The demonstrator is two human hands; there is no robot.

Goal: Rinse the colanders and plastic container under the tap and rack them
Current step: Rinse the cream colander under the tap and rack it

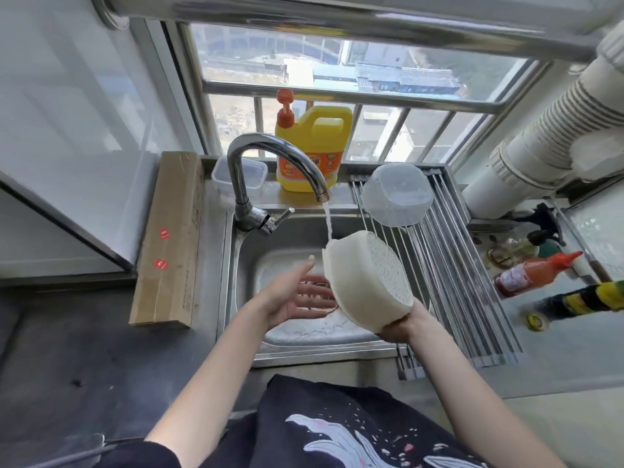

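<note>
Nearest, the right hand [401, 324] grips the white colander [366, 282] by its lower rim, tilted under the tap [270, 163] stream at frame centre. The left hand [297, 295] hovers open beside it, just apart. One wet-rim hold could slip, dropping it into the sink [243, 251]; another colander [396, 194] sits on the rack [456, 282], upper right.

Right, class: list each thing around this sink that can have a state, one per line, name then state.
Tap: running, stream hitting the white colander's rim.
White colander: tilted on its side over the sink, held by the right hand.
Left hand: open, holding nothing.
Translucent colander: upside down on the rack.
Plastic container: behind the tap, lid on.
Detergent jug: upright, pump fitted.
</note>
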